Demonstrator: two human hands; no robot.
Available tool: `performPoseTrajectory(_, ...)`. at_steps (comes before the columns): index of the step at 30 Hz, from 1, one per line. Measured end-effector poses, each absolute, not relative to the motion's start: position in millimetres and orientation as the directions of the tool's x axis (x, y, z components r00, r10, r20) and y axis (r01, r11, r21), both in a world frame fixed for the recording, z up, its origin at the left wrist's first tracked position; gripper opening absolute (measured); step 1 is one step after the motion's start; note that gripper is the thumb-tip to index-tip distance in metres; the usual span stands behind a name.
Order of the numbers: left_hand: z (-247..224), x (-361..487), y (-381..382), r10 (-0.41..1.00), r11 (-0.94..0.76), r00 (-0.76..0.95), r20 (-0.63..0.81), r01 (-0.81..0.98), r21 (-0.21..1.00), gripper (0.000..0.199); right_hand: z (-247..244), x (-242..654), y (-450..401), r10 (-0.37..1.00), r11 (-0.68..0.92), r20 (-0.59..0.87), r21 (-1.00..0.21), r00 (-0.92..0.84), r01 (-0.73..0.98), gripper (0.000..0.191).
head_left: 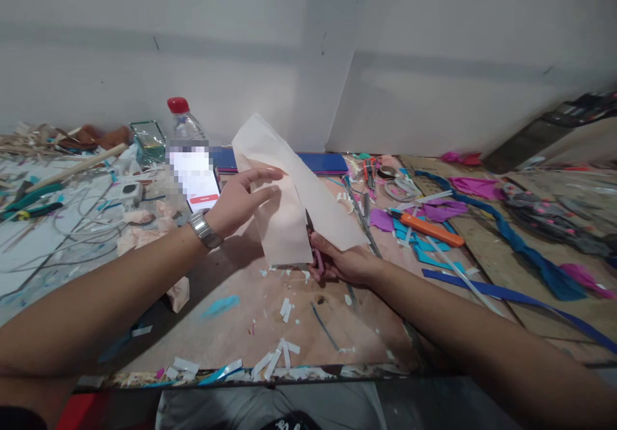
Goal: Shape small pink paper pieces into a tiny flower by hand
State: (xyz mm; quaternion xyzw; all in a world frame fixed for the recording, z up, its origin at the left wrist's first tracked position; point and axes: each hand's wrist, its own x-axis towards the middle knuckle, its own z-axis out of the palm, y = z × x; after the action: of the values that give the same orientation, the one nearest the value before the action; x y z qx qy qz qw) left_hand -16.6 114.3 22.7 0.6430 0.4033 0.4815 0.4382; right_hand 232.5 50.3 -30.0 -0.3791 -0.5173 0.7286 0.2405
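A white sheet of paper [284, 224] is held up above the worktable, with a cut running up it from its lower edge. My left hand [248, 195] is at the sheet's left part, fingers bent round it and pressed on it. In my right hand [332, 259] are scissors [315, 253] with dark blades; the blades stand in the cut between the two parts of the paper. My right fingers are wrapped round the handles. A metal watch [205, 227] is on my left wrist.
Beside my left hand stand a lit phone [200, 179] and a red-capped bottle [186, 121]. An orange cutter [431, 229], blue ribbon [515, 240] and coloured scraps lie right. Green-handled pliers [33, 202] lie far left. White paper strips [277, 359] lie along the front edge.
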Motion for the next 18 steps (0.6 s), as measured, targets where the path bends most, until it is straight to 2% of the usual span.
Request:
performPoseTrajectory(3,29,-15,109,0.925,-0.358,0.206,0.318,0.203,0.911,0.025,-26,231,48,0.751,-0.272,-0.255,-0.96,-0.609,0.067,0.062)
performPoseTrajectory(8,34,-14,106,0.911,-0.4,0.233,0.34,0.303,0.865,0.026,-21,226,44,0.737,-0.327,-0.306,-0.942,-0.603,0.078,0.038)
performPoseTrajectory(11,31,-16,108,0.917,-0.385,0.245,0.315,0.338,0.859,0.044,-22,226,43,0.706,-0.318,-0.286,-0.945,-0.648,0.071,0.033)
performPoseTrajectory(15,24,-18,113,0.953,-0.237,0.259,0.158,0.309,0.921,0.075,-22,230,44,0.644,-0.268,-0.276,-0.955,-0.714,0.128,0.032)
performPoseTrajectory(18,22,-19,115,0.949,-0.187,0.304,0.078,0.349,0.918,0.088,-21,229,43,0.647,-0.261,-0.259,-0.959,-0.717,0.112,0.038)
